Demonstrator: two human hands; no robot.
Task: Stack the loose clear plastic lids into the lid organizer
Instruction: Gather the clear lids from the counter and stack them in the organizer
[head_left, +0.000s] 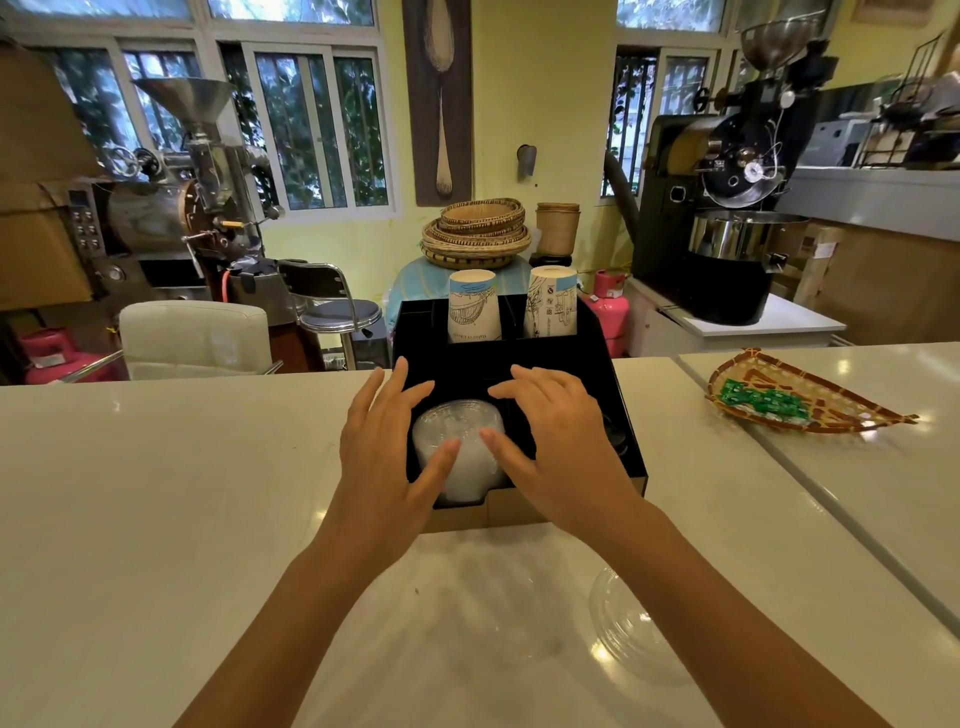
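I'm looking into a coffee shop: roasting machines (727, 208) beyond my hands (384, 447), paper cup stacks (472, 306) on the counter (156, 493).

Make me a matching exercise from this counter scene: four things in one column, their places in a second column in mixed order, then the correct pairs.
Things:
1. stack of clear lids
2. loose clear lid
3. paper cup stacks
4. woven tray

Places:
A. on the far right of the counter, holding green packets
B. in the organizer's front compartment, between both hands
C. on the bare counter, right of the right forearm
D. upright in the organizer's back compartments

Pairs: 1-B, 2-C, 3-D, 4-A
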